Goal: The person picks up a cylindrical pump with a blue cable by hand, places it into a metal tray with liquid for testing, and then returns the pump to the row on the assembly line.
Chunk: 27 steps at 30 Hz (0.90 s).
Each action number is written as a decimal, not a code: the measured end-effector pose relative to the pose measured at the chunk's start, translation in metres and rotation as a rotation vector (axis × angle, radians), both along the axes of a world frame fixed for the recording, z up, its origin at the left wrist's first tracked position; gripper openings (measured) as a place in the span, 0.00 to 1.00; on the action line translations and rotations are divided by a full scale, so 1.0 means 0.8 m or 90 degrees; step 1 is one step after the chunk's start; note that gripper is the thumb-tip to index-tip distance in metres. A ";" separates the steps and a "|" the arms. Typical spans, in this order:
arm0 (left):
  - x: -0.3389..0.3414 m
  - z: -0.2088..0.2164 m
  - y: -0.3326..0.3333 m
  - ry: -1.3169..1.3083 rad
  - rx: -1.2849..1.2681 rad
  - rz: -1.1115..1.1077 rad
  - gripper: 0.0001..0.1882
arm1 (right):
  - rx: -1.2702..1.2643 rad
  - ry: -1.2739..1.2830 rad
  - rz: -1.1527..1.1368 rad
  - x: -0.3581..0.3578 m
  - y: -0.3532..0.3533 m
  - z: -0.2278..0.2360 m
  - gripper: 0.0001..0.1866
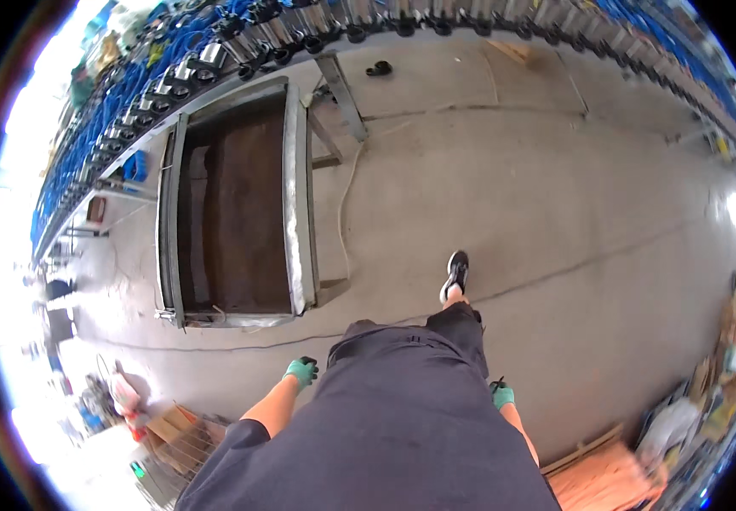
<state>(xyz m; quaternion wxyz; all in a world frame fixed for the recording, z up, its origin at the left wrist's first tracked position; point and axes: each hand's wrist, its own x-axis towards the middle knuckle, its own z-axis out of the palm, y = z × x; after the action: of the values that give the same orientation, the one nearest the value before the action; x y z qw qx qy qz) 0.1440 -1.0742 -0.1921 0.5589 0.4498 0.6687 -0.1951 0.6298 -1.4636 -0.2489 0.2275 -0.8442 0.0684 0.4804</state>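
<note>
Metal-rimmed tank (299, 213): on the floor (487, 192), ahead and left of me, long axis running away from me | my gloved left hand (301, 372): nearer, not touching it | my right hand (502, 394): farther right | my fingers (313, 370): wide or narrow, I cannot tell.

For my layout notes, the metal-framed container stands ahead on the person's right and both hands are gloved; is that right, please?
The side is wrong: the head view shows the metal-framed container ahead on the person's left; left hand and right hand are gloved.
</note>
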 end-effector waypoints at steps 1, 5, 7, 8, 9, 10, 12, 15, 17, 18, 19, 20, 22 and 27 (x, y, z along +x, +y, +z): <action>0.027 0.004 -0.007 -0.006 0.030 -0.056 0.17 | 0.009 -0.008 0.038 0.057 0.014 -0.022 0.11; 0.136 0.027 -0.046 0.048 0.043 -0.064 0.20 | -0.099 0.052 0.403 0.357 0.112 -0.122 0.17; 0.204 0.056 -0.041 0.033 0.055 -0.013 0.20 | -0.037 -0.277 0.509 0.480 0.216 -0.124 0.18; 0.246 0.072 -0.024 0.020 0.045 0.062 0.21 | -0.036 -0.393 0.562 0.563 0.257 -0.128 0.16; 0.273 0.081 -0.017 0.028 0.045 0.141 0.21 | 0.050 -0.400 0.487 0.605 0.326 -0.115 0.13; 0.271 0.085 -0.037 0.040 0.061 0.177 0.20 | 0.093 -0.244 0.426 0.580 0.446 -0.050 0.19; 0.285 0.047 -0.057 0.032 0.064 0.224 0.19 | 0.103 -0.242 0.421 0.621 0.571 0.002 0.18; 0.340 0.014 -0.038 0.002 0.078 0.305 0.18 | 0.164 -0.235 0.440 0.634 0.718 0.055 0.20; 0.383 0.009 -0.015 -0.016 0.080 0.357 0.18 | 0.241 -0.235 0.557 0.624 0.789 0.076 0.19; 0.406 0.006 0.006 -0.037 0.092 0.435 0.17 | 0.237 -0.242 0.569 0.627 0.805 0.078 0.19; 0.421 0.001 0.034 -0.059 0.107 0.506 0.17 | 0.215 -0.254 0.631 0.629 0.815 0.069 0.19; 0.434 -0.006 0.042 -0.078 0.097 0.542 0.16 | 0.187 -0.259 0.706 0.624 0.824 0.069 0.19; 0.453 -0.019 0.104 -0.066 0.073 0.511 0.16 | 0.131 -0.201 0.702 0.618 0.833 0.083 0.19; 0.460 -0.049 0.200 -0.227 0.091 0.780 0.19 | -0.043 -0.029 0.613 0.613 0.826 0.128 0.17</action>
<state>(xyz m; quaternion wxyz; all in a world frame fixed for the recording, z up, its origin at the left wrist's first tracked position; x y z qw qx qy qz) 0.5122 -0.9145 -0.2312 0.6404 0.0475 0.7126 0.2826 1.1204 -0.8032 -0.1466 -0.0468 -0.7969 -0.3198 0.5104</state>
